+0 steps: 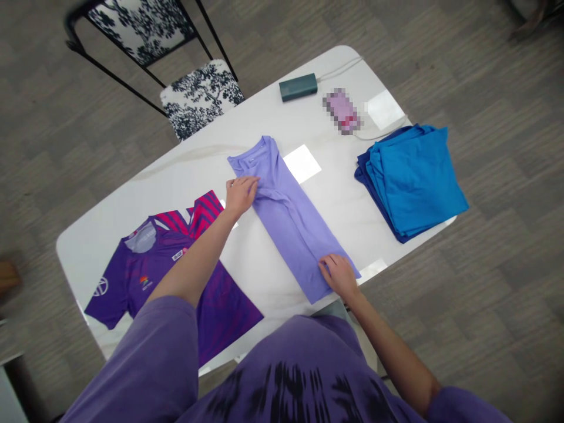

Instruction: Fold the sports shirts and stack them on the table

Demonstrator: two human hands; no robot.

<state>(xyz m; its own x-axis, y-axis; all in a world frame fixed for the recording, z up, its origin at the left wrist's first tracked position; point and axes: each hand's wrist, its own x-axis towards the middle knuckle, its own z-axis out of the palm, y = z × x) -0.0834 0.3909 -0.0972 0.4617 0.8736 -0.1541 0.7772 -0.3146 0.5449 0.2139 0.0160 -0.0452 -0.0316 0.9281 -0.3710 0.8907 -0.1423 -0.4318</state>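
A lavender shirt [286, 220] lies on the table, folded lengthwise into a long strip, its neckline at the far end. My left hand [242, 194] is closed on the cloth just below the neckline, where the fabric bunches into creases. At the near end, by the hem, the bent fingers of my right hand [339, 273] pinch the same shirt. Beneath my left forearm, a purple and pink sports jersey [163, 252] is spread out with its neck facing away; the forearm hides part of its front.
A stack of folded blue clothes [416, 182] sits at the table's right end. Toward the back are a dark green box-shaped device [298, 87] with a cable and a blurred pink phone-like item [342, 110]. A patterned chair [202, 97] stands against the far side of the white table [150, 182].
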